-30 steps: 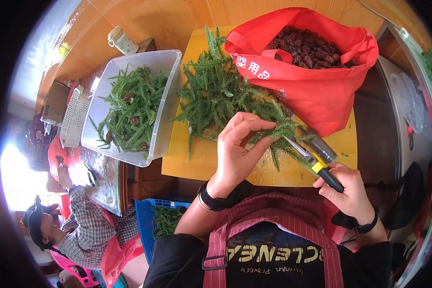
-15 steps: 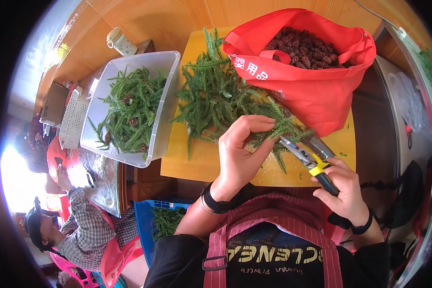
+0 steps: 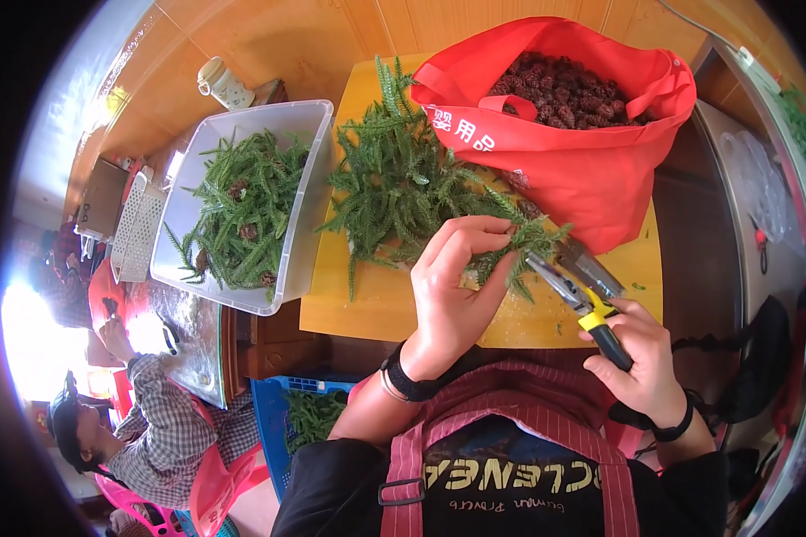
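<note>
Head: below the red bag [image 3: 582,183], the left grip [image 3: 457,291] pinches a sprig [image 3: 539,238], seemingly steadying it; the right grip [image 3: 643,360] holds pliers [image 3: 611,346].

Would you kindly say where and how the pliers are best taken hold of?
The pliers seem best held by the black-and-yellow handles, from the lower right, since they slant that way; the jaws point up-left, toward the sprig.

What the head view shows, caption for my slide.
Left hand pinches a green sprig, right hand holds pliers, near a red bag of pinecones.
</note>
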A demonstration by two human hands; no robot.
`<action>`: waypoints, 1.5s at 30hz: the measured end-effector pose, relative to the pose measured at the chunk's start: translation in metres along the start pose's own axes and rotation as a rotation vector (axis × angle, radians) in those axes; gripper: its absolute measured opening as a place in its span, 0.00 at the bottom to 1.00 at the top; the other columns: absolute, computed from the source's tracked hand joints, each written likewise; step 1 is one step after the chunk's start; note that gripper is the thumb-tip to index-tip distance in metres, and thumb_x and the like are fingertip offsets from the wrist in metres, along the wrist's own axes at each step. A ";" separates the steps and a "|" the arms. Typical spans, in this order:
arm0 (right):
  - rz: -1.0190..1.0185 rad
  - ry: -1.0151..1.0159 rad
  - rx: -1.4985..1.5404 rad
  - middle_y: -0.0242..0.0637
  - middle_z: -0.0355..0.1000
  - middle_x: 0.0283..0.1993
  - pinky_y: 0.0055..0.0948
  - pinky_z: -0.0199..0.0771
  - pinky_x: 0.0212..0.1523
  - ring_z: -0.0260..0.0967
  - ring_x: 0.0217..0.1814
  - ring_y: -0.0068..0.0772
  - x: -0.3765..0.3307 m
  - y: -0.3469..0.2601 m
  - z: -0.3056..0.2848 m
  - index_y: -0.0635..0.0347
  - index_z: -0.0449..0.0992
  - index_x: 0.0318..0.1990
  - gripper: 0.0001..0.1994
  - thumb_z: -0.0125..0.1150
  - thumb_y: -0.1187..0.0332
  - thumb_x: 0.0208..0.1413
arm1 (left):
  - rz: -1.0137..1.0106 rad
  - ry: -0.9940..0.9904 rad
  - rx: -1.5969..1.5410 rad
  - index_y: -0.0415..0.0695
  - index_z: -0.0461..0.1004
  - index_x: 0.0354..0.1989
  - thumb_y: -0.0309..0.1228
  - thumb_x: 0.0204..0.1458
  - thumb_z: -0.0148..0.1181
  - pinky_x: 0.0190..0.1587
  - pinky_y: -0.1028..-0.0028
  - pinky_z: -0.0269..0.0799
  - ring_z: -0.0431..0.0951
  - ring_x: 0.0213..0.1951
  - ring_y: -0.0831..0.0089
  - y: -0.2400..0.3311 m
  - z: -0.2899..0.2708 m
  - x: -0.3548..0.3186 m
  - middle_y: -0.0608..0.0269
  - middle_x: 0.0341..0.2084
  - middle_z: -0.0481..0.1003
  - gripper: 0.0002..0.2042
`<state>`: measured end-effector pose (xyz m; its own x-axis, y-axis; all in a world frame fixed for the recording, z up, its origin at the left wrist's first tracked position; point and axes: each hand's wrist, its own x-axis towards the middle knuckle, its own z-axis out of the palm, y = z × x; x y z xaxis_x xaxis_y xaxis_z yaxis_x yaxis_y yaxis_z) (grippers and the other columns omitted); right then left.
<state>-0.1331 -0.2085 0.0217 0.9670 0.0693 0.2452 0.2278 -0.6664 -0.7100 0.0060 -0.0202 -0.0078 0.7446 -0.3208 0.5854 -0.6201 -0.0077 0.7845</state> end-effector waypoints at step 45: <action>0.055 0.007 -0.017 0.39 0.69 0.25 0.37 0.65 0.46 0.67 0.34 0.44 0.014 -0.018 -0.002 0.66 0.75 0.34 0.16 0.65 0.61 0.45 | 0.357 0.005 0.216 0.39 0.72 0.29 0.14 0.32 0.65 0.34 0.73 0.71 0.75 0.33 0.64 0.001 -0.004 0.011 0.56 0.31 0.74 0.14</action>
<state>-0.1244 -0.1971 0.0390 0.9772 0.0269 0.2106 0.1720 -0.6818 -0.7110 0.0145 -0.0199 -0.0002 0.4746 -0.3350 0.8140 -0.8765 -0.0952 0.4718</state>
